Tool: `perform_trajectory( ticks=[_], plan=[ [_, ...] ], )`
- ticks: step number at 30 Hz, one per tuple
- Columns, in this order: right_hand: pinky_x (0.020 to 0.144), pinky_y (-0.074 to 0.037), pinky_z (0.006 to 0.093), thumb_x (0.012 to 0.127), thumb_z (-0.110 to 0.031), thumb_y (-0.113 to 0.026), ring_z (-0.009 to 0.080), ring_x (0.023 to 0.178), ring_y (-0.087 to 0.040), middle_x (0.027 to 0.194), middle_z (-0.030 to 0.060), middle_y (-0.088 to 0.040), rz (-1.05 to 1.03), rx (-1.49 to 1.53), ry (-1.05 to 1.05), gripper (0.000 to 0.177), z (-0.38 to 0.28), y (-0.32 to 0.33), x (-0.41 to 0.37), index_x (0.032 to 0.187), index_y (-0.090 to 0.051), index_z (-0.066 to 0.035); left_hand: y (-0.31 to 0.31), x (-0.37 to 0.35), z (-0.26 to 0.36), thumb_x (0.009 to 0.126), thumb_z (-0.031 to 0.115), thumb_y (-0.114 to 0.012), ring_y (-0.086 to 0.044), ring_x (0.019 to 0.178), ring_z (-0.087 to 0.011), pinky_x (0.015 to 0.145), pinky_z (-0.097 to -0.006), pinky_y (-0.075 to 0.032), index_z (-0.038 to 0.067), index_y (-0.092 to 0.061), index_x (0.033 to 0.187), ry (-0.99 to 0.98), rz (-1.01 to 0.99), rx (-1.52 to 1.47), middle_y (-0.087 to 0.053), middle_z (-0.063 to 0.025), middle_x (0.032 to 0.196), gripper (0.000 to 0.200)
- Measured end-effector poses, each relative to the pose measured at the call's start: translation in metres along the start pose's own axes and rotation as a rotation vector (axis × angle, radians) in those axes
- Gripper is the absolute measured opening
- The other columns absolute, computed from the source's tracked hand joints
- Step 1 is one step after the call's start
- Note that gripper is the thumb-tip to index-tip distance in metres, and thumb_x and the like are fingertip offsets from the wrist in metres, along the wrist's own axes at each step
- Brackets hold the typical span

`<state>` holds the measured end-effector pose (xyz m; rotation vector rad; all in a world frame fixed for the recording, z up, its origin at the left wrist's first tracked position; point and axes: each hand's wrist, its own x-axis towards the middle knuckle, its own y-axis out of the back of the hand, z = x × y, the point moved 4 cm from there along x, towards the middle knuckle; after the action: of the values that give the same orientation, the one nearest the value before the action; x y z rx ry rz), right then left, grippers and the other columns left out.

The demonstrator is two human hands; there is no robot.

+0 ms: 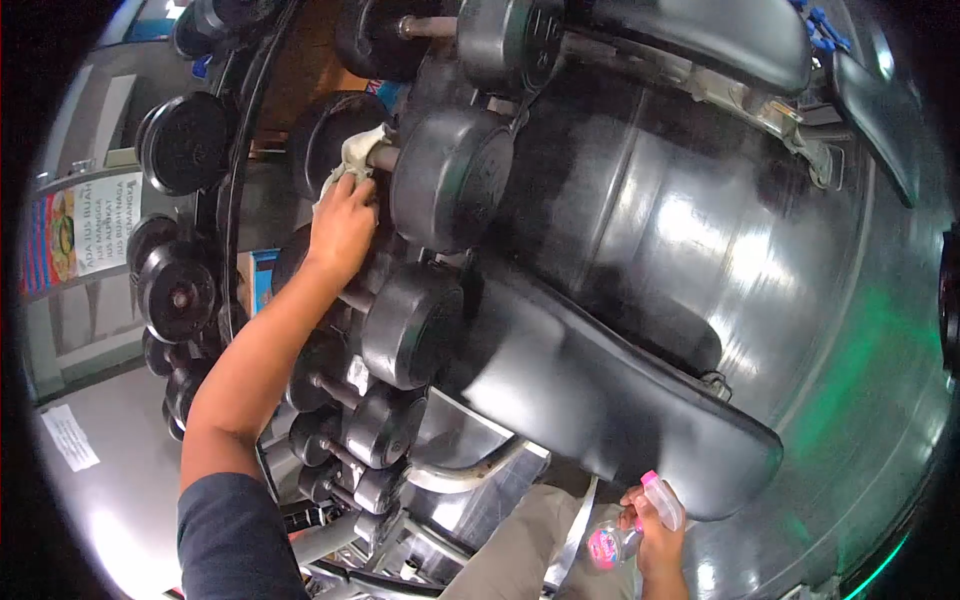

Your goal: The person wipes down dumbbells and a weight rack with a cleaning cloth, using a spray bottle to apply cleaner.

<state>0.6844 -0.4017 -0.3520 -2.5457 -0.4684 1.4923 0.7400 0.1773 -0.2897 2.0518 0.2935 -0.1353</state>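
Observation:
My left hand reaches up along the rack, its fingers closed on a pale cloth. The cloth is pressed against the metal handle of a large black dumbbell, between its two round heads. Low on the right, my right hand grips a clear spray bottle with a pink-and-white trigger top and a pink label. That bottle is beside my knee, close to the end of a black padded bench.
Several more black dumbbells line the rack above and below the held cloth. Another row of dumbbells stands behind at left. A second black bench pad is at the top, and a printed sign hangs far left.

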Motion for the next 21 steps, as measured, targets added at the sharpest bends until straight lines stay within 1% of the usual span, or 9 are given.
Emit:
perform_trajectory(
  ticks=[3, 6, 7, 8, 12, 14, 16, 19, 21],
  plan=[
    [0.06, -0.052, 0.0317, 0.095, -0.024, -0.072, 0.0172, 0.065, -0.062, 0.09, 0.0135, -0.066, 0.001, -0.012, -0.002, 0.028, 0.002, 0.011, -0.003, 0.106, -0.063, 0.0, 0.018, -0.009, -0.003, 0.078, 0.004, -0.065, -0.056, 0.124, -0.0375, 0.106, -0.0463, -0.048, 0.006, -0.076, 0.104, 0.02, 0.086, -0.046, -0.065, -0.0095, 0.128, 0.029],
    [0.059, -0.052, 0.0324, 0.095, -0.025, -0.072, 0.0168, 0.064, -0.061, 0.089, 0.013, -0.066, 0.043, 0.01, 0.026, 0.027, -0.002, 0.011, -0.004, 0.104, -0.063, 0.0, 0.069, -0.024, -0.022, 0.072, -0.006, -0.066, -0.054, 0.126, -0.0404, 0.11, -0.0473, -0.046, 0.008, -0.073, 0.115, 0.134, 0.2, -0.028, -0.063, -0.0092, 0.137, 0.047],
    [0.059, -0.052, 0.0326, 0.096, -0.025, -0.072, 0.0166, 0.064, -0.061, 0.089, 0.0128, -0.066, 0.063, 0.014, 0.038, 0.027, -0.001, 0.011, -0.004, 0.103, -0.063, 0.0, 0.084, -0.023, -0.029, 0.067, -0.014, -0.063, -0.052, 0.127, -0.0437, 0.113, -0.048, -0.043, 0.012, -0.069, 0.128, 0.197, 0.271, -0.027, -0.061, -0.009, 0.14, 0.067],
    [0.059, -0.052, 0.0328, 0.096, -0.025, -0.072, 0.0164, 0.064, -0.061, 0.089, 0.0126, -0.066, 0.078, 0.031, 0.024, 0.027, 0.004, 0.009, -0.003, 0.103, -0.063, 0.0, 0.077, -0.019, -0.05, 0.067, -0.015, -0.062, -0.051, 0.13, -0.0419, 0.115, -0.0466, -0.042, 0.016, -0.066, 0.135, 0.219, 0.282, -0.034, -0.059, -0.0083, 0.142, 0.074],
    [0.059, -0.052, 0.0329, 0.096, -0.023, -0.072, 0.0163, 0.063, -0.061, 0.09, 0.0121, -0.066, 0.093, 0.013, -0.009, 0.026, 0.019, 0.02, -0.001, 0.105, -0.063, 0.0, 0.057, 0.051, -0.097, 0.077, -0.007, -0.062, -0.064, 0.12, -0.0373, 0.105, -0.0457, -0.05, 0.014, -0.071, 0.13, 0.295, 0.613, -0.33, -0.069, -0.0148, 0.127, 0.058],
    [0.059, -0.052, 0.033, 0.096, -0.023, -0.072, 0.0166, 0.064, -0.061, 0.091, 0.0123, -0.066, 0.076, 0.008, -0.014, 0.027, 0.024, 0.014, 0.001, 0.107, -0.063, 0.0, 0.041, 0.095, -0.107, 0.085, -0.001, -0.059, -0.069, 0.112, -0.0383, 0.098, -0.0476, -0.053, 0.012, -0.073, 0.126, 0.5, 0.609, -0.391, -0.072, -0.0176, 0.118, 0.045],
    [0.059, -0.052, 0.0331, 0.095, -0.022, -0.072, 0.0168, 0.064, -0.061, 0.091, 0.0125, -0.066, 0.085, 0.001, -0.019, 0.028, 0.023, 0.002, 0.002, 0.109, -0.063, 0.0, 0.04, 0.12, -0.102, 0.088, 0.005, -0.06, -0.07, 0.105, -0.0418, 0.092, -0.0495, -0.054, 0.012, -0.071, 0.125, 0.573, 0.391, -0.242, -0.074, -0.0173, 0.111, 0.039],
    [0.06, -0.053, 0.0335, 0.095, -0.021, -0.072, 0.0172, 0.065, -0.061, 0.092, 0.0129, -0.067, 0.077, -0.026, -0.05, 0.029, 0.022, -0.006, -0.002, 0.112, -0.062, 0.0, 0.038, 0.119, -0.097, 0.083, -0.004, -0.057, -0.064, 0.112, -0.0441, 0.097, -0.0502, -0.052, 0.01, -0.068, 0.125, 0.443, 0.311, -0.12, -0.07, -0.0166, 0.118, 0.045],
    [0.06, -0.053, 0.0339, 0.094, -0.021, -0.073, 0.0176, 0.065, -0.061, 0.092, 0.0131, -0.067, 0.062, -0.012, -0.06, 0.031, 0.024, -0.009, -0.002, 0.112, -0.062, 0.0, 0.05, 0.087, -0.08, 0.079, -0.009, -0.058, -0.06, 0.112, -0.0443, 0.097, -0.0506, -0.05, 0.008, -0.066, 0.123, 0.273, 0.51, -0.133, -0.066, -0.0154, 0.116, 0.048]
  ],
)
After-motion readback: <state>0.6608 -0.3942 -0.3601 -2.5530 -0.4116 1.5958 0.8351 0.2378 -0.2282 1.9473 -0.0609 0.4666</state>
